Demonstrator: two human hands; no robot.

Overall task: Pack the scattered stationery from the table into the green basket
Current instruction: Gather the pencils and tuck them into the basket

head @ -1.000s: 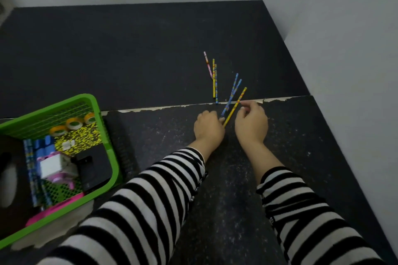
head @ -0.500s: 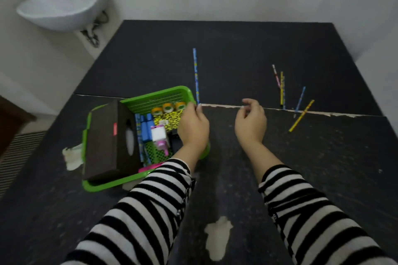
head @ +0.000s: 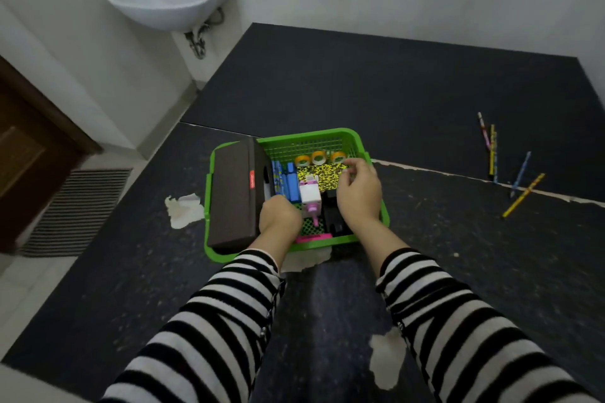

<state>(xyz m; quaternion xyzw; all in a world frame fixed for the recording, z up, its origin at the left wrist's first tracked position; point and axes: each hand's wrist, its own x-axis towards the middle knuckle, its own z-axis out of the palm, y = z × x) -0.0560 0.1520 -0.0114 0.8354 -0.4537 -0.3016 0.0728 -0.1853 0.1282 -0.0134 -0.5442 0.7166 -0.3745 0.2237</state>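
The green basket [head: 307, 135] stands on the black table [head: 425, 239] right in front of me. It holds a dark brown box [head: 234, 193], three tape rolls [head: 319, 157], a yellow speckled case [head: 324, 173], blue items [head: 289, 183], a white and pink item [head: 310, 195] and a black one [head: 332, 217]. My left hand [head: 280, 216] is a fist low inside the basket; what it grips is hidden. My right hand [head: 358, 193] hovers over the basket's right side, fingers loosely curled and apart, holding nothing. Several pencils [head: 522, 173] lie scattered on the table at the far right.
A white sink [head: 170, 0] hangs on the wall at the back left. A wooden door [head: 26, 157] and a striped floor mat [head: 75, 209] lie beyond the table's left edge. Pale worn patches [head: 183, 211] mark the tabletop beside the basket.
My view swung left from the pencils to the basket. My left hand carried a blue pencil from the table and sank into the basket; my right hand followed over it.
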